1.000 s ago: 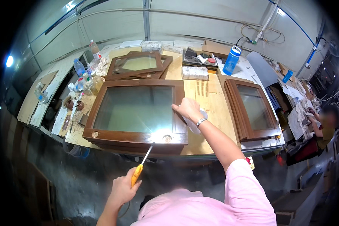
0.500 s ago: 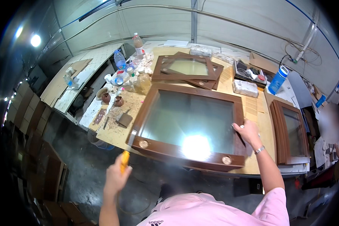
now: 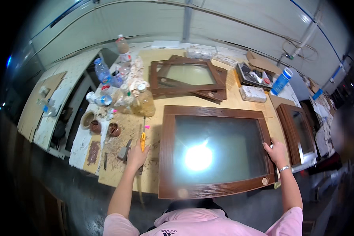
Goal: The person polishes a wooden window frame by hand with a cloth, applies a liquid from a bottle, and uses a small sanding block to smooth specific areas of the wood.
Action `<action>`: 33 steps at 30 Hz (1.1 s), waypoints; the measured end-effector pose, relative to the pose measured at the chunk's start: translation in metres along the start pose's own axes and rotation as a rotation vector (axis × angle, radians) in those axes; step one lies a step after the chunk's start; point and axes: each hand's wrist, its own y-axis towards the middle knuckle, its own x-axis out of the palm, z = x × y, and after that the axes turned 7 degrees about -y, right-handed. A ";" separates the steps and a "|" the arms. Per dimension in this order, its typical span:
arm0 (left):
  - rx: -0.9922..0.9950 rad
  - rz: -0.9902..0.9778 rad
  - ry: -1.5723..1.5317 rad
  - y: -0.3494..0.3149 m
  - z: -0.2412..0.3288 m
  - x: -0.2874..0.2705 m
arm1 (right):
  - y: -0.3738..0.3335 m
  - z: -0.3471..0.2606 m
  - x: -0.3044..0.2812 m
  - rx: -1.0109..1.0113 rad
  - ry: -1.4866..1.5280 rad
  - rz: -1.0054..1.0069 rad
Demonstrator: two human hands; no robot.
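Note:
My left hand (image 3: 136, 158) is closed round a yellow air blow gun (image 3: 143, 141), whose thin nozzle points toward the far side. A hose hangs from below that hand. In front of me a brown wooden cabinet door with a glass panel (image 3: 168, 153) lies on the workbench, a bright light reflected in its glass. My right hand (image 3: 277, 152) grips the door's right edge, thumb on top and the other fingers partly hidden. Beside my left hand rests a small grey block-like tool (image 3: 124, 150) among brown shavings.
Glass-panelled frames (image 3: 158, 91) are stacked at the back; more doors (image 3: 290, 129) stack at right. Plastic bottles (image 3: 145, 98) and brown-stained cups (image 3: 95, 126) crowd the left. A tool box (image 3: 246, 78), a wrapped block (image 3: 252, 94) and a blue can (image 3: 281, 81) sit back right.
The cabinet door has turned and shifted right and nearer, its front edge now squarer to me. My left hand has raised the air blow gun over the bench; my right hand still holds the door.

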 end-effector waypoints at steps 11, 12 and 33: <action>0.098 0.060 -0.248 0.002 -0.033 -0.051 | -0.006 0.001 0.005 -0.028 0.005 0.105; 0.188 0.038 -0.089 -0.005 -0.039 -0.056 | -0.006 0.000 0.006 -0.032 0.002 0.104; 0.255 -0.044 0.116 -0.023 -0.058 -0.023 | 0.088 -0.035 -0.009 0.092 -0.077 -0.219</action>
